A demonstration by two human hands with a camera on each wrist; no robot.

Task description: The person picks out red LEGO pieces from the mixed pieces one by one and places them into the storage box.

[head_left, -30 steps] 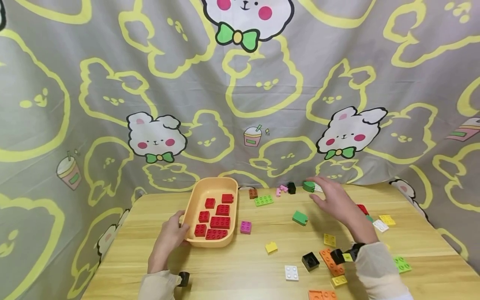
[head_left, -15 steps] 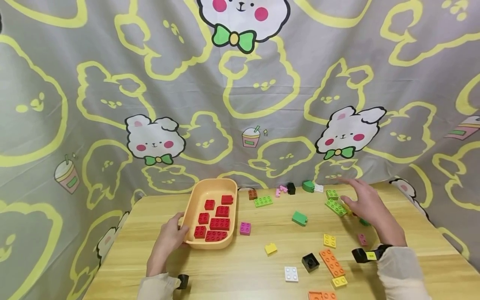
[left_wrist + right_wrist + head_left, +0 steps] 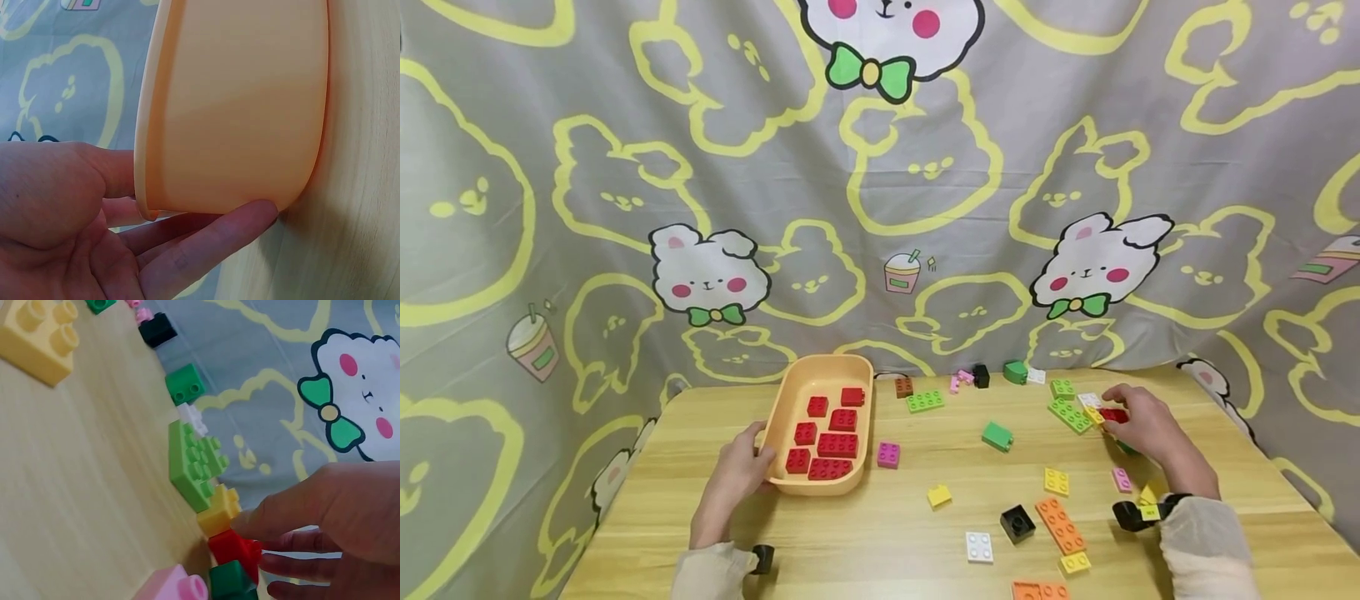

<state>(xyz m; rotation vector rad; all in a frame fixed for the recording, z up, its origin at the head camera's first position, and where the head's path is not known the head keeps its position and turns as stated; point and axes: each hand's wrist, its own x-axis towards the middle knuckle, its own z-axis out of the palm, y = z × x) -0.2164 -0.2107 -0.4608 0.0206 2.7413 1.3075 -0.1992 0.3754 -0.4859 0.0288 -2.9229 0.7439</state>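
My left hand (image 3: 741,467) grips the near left corner of a peach plastic tray (image 3: 867,433), and in the left wrist view its fingers (image 3: 209,253) lie along the tray's outer wall. Several red bricks (image 3: 837,445) lie spread inside the tray. At the right, my right hand (image 3: 1152,429) pinches a red brick (image 3: 236,551) on the table, thumb on one side and fingers on the other. A yellow brick (image 3: 220,511) sits close by the thumb. Dark green brick (image 3: 231,579) overlaps the red one in the right wrist view.
Light green bricks (image 3: 1070,415) lie left of the right hand, with a pink brick (image 3: 1122,480) nearer the front. An orange brick (image 3: 1060,525), a black brick (image 3: 1017,524) and a white brick (image 3: 979,547) are scattered at front right. A patterned curtain (image 3: 880,183) hangs behind the table.
My right hand has moved rightward from near the green brick at the back, then down onto the red brick, its fingers closing there. The left hand stays on the tray.
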